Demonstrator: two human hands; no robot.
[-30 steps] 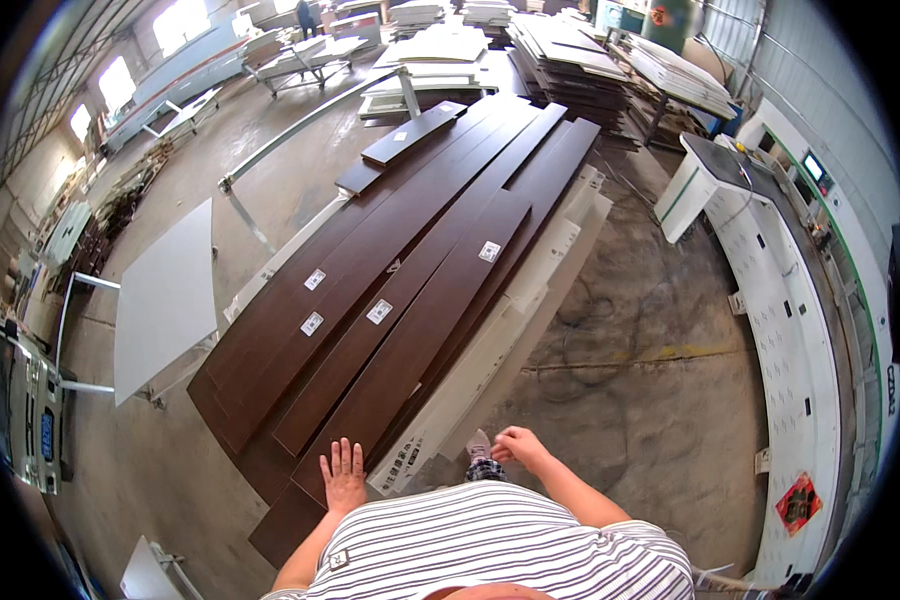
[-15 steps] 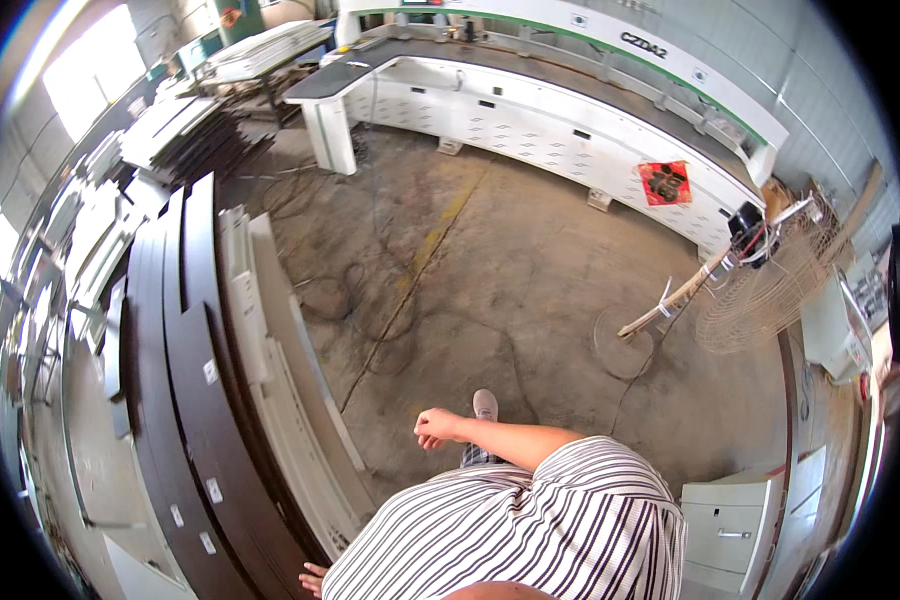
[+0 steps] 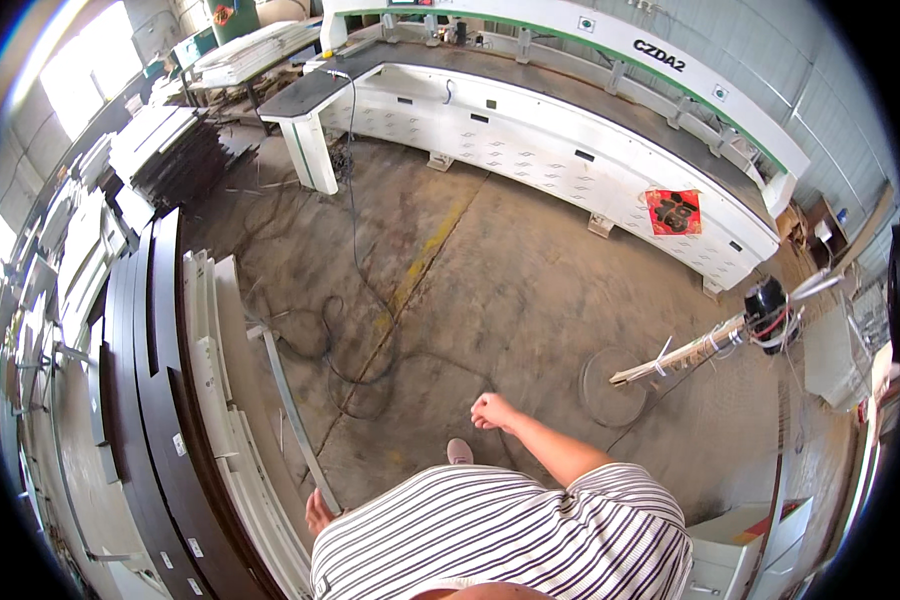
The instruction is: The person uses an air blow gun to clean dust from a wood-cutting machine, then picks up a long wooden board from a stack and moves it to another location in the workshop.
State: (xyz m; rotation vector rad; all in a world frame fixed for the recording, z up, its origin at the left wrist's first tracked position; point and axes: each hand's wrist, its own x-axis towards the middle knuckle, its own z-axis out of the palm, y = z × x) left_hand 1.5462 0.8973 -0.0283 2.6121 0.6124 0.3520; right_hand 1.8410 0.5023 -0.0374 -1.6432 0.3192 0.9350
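Observation:
My right hand (image 3: 491, 411) hangs over the concrete floor in front of me, its fingers curled in with nothing seen in them. Low at the left, beside my striped shirt, my left hand (image 3: 317, 512) shows only in part. Its fingers look loosely stretched and no held thing is visible. Closest to it is a grey metal bar (image 3: 292, 415) along the edge of the stack; whether they touch I cannot tell. Pale white panels (image 3: 225, 420) and dark brown boards (image 3: 155, 420) with small white labels stand along my left side.
A long white machine (image 3: 540, 150) with a dark top runs across the back. Cables (image 3: 355, 375) lie looped on the floor. At the right stands a fan on a wooden pole (image 3: 685, 352) with a round base. A white cabinet (image 3: 720, 555) is low right.
I have moved forward along the boards, and the view has shifted. My right arm has swung outward to the right. My left hand has come forward, beside the metal bar.

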